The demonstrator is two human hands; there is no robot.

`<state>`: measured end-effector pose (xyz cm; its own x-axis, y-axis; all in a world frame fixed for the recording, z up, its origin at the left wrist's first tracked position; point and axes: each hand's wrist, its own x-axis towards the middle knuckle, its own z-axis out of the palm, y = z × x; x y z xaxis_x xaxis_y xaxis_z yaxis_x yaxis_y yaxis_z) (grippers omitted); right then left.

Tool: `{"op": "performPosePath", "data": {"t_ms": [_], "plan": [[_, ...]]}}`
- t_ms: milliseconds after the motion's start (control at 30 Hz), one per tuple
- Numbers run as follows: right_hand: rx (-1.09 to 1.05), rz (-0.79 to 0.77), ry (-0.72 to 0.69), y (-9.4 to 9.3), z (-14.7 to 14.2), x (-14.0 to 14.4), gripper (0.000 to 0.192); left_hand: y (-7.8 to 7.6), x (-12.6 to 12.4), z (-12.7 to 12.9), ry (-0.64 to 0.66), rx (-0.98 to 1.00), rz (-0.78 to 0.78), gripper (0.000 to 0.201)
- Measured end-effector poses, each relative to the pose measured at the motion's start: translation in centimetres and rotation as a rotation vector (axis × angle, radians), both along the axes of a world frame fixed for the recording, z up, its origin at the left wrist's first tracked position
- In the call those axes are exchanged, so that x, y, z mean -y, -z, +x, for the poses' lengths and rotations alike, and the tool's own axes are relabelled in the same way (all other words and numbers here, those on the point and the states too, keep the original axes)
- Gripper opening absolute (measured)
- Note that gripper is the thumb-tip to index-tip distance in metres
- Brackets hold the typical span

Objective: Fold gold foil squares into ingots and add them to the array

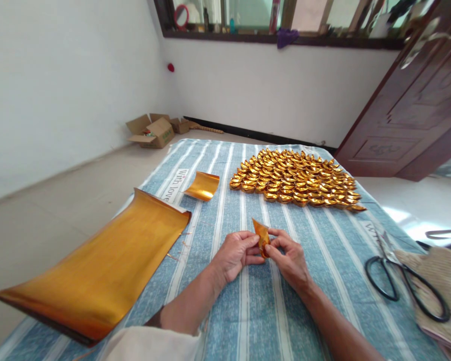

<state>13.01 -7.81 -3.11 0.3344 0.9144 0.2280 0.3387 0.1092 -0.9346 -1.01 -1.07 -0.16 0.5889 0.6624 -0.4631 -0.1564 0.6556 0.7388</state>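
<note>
Room: pale walls (255, 75), with a dark panelled door (402, 100) at the right and a cardboard box (164, 134) on the floor (78, 200) past the far left corner of the worktop (296, 331).
Blue striped cloth (225, 200): spread over the worktop, perhaps as a soft bed for thin foil.
Gold foil piece (261, 230): between both hands at the near middle of the worktop, one pointed corner up; likely held so that each side can be worked at once.
Left hand (231, 254): thumb and forefinger pinched on the foil's left edge, the other fingers curled below.
Right hand (291, 256): thumb pressing the foil's lower right, forefinger bent near its upper right edge, gripping with little gap.
Folded gold shapes (296, 180): packed in close rows beyond the right hand, seemingly to leave the near side free.
Gold sheets: a large one (97, 255) lies curled at left, a small one (203, 186) just beyond it, probably for easy reach.
Scissors (391, 258): at right, a handle lapping a beige knitted cloth (426, 263).
</note>
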Motion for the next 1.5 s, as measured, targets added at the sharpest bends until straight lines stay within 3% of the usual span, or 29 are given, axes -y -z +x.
{"op": "performPosePath", "data": {"t_ms": [400,1267,1500], "plan": [[-0.001,0.005,0.012,-0.18,0.03,-0.03,0.021,0.07,0.08,-0.05,0.007,0.077,-0.051,0.014],[0.243,0.192,0.013,0.50,-0.16,0.12,0.015,0.72,0.15,0.06,0.006,-0.072,0.186,0.011],[0.244,0.178,-0.029,0.56,-0.03,0.03,0.015,0.44,0.18,0.04,0.008,-0.072,0.205,0.011]]}}
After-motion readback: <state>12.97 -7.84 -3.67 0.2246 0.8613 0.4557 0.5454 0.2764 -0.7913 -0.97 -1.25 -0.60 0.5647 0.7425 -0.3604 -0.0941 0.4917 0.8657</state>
